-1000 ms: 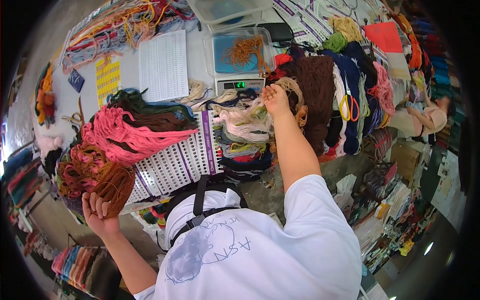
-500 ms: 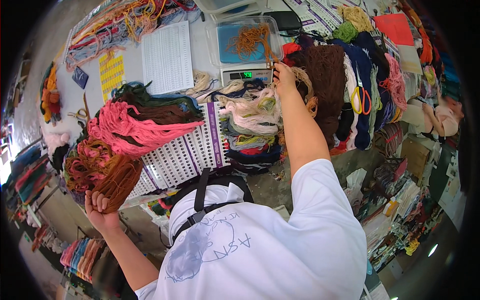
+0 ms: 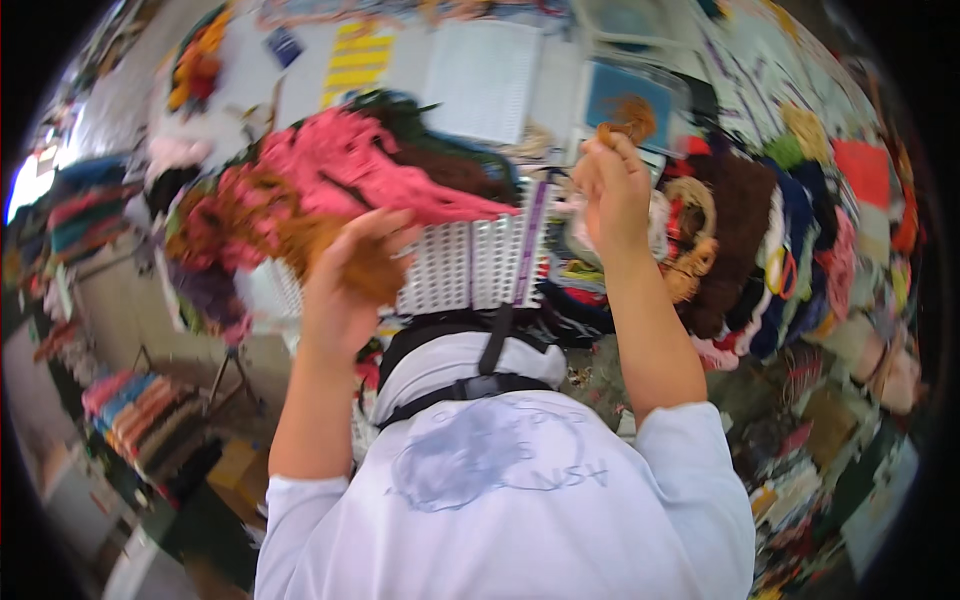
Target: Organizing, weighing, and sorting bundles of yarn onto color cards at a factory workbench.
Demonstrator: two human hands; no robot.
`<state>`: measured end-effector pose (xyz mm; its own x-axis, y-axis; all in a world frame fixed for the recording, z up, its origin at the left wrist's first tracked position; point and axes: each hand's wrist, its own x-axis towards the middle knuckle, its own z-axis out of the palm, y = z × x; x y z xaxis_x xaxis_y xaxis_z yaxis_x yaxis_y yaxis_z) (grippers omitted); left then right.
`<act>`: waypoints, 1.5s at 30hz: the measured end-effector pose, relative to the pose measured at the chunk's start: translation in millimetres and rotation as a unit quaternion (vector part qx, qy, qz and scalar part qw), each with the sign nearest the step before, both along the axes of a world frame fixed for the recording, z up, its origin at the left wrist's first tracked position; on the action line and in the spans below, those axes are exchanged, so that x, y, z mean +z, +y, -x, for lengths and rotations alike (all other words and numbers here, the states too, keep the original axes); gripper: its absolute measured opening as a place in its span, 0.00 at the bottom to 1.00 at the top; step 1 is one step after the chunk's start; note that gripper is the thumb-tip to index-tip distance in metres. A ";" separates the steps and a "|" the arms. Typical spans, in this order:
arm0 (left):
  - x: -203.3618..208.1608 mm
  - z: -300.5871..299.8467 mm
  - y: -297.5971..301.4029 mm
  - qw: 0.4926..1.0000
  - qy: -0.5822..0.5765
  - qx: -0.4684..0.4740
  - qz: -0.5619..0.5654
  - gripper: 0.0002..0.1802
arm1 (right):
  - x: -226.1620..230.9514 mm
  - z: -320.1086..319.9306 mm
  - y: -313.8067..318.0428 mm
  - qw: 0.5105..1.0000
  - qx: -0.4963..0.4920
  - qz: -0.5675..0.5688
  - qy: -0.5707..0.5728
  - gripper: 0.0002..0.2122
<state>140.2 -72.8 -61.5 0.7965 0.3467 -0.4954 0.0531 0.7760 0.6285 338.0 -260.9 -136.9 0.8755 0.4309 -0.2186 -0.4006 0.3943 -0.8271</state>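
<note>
My right hand (image 3: 612, 190) is raised and pinches a small tuft of orange-brown yarn (image 3: 628, 118) in front of a blue tray (image 3: 612, 88) on a scale. My left hand (image 3: 345, 285) grips a bundle of brown yarn (image 3: 345, 258) hanging from a white mesh canvas (image 3: 470, 268). Pink yarn (image 3: 345, 165), dark green and brown strands lie over the top of the canvas. The picture is blurred by motion.
Heaps of yarn in brown, navy, pink and green (image 3: 770, 230) crowd the table at the right. A white perforated sheet (image 3: 480, 65) and a yellow striped card (image 3: 355, 62) lie at the back. Folded coloured fabrics (image 3: 135, 410) sit lower left.
My left hand has risen from the lower left up to the brown yarn on the canvas. My right hand lifted a yarn tuft away from the tray. The view shifted.
</note>
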 end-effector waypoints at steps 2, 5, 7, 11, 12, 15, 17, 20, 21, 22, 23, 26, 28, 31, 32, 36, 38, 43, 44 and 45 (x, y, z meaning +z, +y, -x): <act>7.7 -0.6 -1.4 1.000 -0.015 -0.023 -0.005 0.26 | 63.1 55.6 37.6 0.969 0.218 0.046 0.104 0.04; 9.3 14.9 16.9 0.984 -0.100 -0.142 0.040 0.29 | 87.9 107.6 70.8 0.915 0.345 0.185 -0.095 0.06; 10.6 32.5 22.8 0.985 -0.109 -0.129 0.040 0.30 | 88.4 130.2 86.7 0.884 0.377 0.229 -0.156 0.08; 18.2 62.6 28.8 0.989 -0.124 -0.070 0.051 0.32 | 97.6 160.3 105.1 0.918 0.350 0.162 -0.089 0.06; 19.2 70.3 32.4 0.986 -0.138 -0.067 0.064 0.32 | 99.7 165.6 107.3 0.914 0.358 0.166 -0.093 0.06; 24.3 89.3 39.7 0.986 -0.145 -0.047 0.064 0.31 | 104.1 180.6 112.2 0.914 0.351 0.154 -0.135 0.06; 27.8 100.0 46.5 0.986 -0.146 -0.033 0.068 0.31 | 108.2 188.0 115.6 0.905 0.357 0.158 -0.171 0.05; 28.7 113.9 54.1 0.986 -0.153 -0.024 0.063 0.30 | 113.9 201.6 121.6 0.913 0.351 0.149 -0.144 0.06; 28.7 117.6 56.2 0.985 -0.160 -0.026 0.053 0.30 | 116.7 205.1 124.4 0.912 0.353 0.152 -0.146 0.06; 29.2 121.2 57.5 0.985 -0.162 -0.023 0.055 0.30 | 120.1 209.4 127.1 0.917 0.343 0.165 -0.117 0.06; 30.1 123.9 58.8 0.985 -0.160 -0.026 0.054 0.30 | 122.4 213.6 129.8 0.922 0.332 0.178 -0.088 0.07; 29.4 130.2 62.9 0.986 -0.156 -0.029 0.049 0.29 | 124.6 227.5 140.8 0.942 0.291 0.148 -0.076 0.07; 28.7 134.1 66.7 0.987 -0.154 -0.028 0.044 0.29 | 135.3 229.2 140.9 0.901 0.337 0.228 -0.147 0.07; 30.1 139.2 72.0 0.981 -0.179 -0.063 0.049 0.28 | 131.0 236.5 145.4 0.863 0.339 0.280 -0.249 0.07; 31.4 138.9 72.0 0.985 -0.163 -0.036 0.045 0.27 | 125.4 238.6 146.4 0.875 0.298 0.255 -0.282 0.07; 28.5 144.9 78.6 0.988 -0.154 0.010 0.031 0.25 | 111.8 235.5 143.0 0.876 0.280 0.192 -0.344 0.07; 23.2 146.1 83.5 0.985 -0.167 0.003 0.031 0.25 | 111.5 236.3 142.1 0.888 0.294 0.197 -0.293 0.06; 13.8 156.7 100.4 0.959 -0.234 -0.136 0.080 0.22 | 161.5 212.2 147.1 0.829 0.508 0.212 -0.096 0.05; 12.5 159.6 104.5 0.958 -0.236 -0.138 0.081 0.22 | 171.0 200.1 146.7 0.781 0.575 0.225 -0.092 0.06; 10.1 160.7 107.8 0.947 -0.251 -0.187 0.077 0.23 | 179.5 181.8 140.0 0.777 0.576 0.226 -0.114 0.07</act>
